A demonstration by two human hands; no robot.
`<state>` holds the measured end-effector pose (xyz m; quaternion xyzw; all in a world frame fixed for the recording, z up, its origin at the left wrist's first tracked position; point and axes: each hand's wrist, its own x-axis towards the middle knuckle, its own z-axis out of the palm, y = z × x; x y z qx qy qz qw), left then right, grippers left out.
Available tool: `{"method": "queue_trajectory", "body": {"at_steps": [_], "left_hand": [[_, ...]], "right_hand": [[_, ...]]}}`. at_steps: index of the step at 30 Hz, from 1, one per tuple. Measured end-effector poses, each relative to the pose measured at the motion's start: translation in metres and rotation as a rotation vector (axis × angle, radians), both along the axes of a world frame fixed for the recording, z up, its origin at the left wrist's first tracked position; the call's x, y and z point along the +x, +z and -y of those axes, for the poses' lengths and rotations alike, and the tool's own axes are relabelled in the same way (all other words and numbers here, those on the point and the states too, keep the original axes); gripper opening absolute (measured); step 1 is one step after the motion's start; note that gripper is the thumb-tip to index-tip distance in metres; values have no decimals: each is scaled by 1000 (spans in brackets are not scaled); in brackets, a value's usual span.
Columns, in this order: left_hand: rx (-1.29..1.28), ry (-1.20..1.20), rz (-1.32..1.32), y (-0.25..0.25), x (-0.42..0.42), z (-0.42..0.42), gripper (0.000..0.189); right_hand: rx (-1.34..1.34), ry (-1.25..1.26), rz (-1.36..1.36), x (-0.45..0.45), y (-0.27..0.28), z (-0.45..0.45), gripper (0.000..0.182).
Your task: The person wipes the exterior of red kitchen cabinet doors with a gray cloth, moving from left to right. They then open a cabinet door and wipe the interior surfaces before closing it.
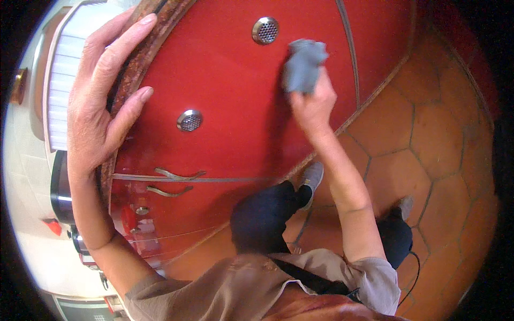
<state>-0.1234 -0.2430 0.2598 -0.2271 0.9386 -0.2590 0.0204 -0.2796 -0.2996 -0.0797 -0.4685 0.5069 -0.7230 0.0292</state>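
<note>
My right hand point(317, 102) grips a crumpled blue-grey cloth point(304, 68), slightly blurred, at the front of a glossy red cabinet door point(229, 76). Whether the cloth presses on the surface is hard to tell. On the brown, stone-like countertop edge point(138, 66) rests my left hand point(90, 100), its thumb apart from the fingers and nothing held in it. Two round perforated metal vents are set into the door, an upper one point(265, 30) and a lower one point(189, 120), both left of the cloth.
Curved metal handles point(180, 174) stick out from neighbouring red doors. A black appliance point(62, 188) and a ribbed white rack or tray point(60, 88) are on the counter side. Hexagonal terracotta tiles point(397, 176) cover the floor under my feet. A dark cord point(417, 269) hangs beside me.
</note>
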Motion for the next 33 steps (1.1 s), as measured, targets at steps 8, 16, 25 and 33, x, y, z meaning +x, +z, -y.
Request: {"method": "queue_trajectory", "body": {"at_steps": [8,16,25,33], "left_hand": [[-8,19,-41,-2,2,-2,61],[3,5,-61,-3,4,-1,60],[-41,5,-84,-6,1,1,65],[-40,20,-105,-9,1,-3,68]], "right_hand": [[-225,126,-518,68,1,-52,60],[-34,-42,102,-36,-54,34,37],[404,13,624,-71,-28,54,41],[-170,-147,-258,-40,96,37,52]]}}
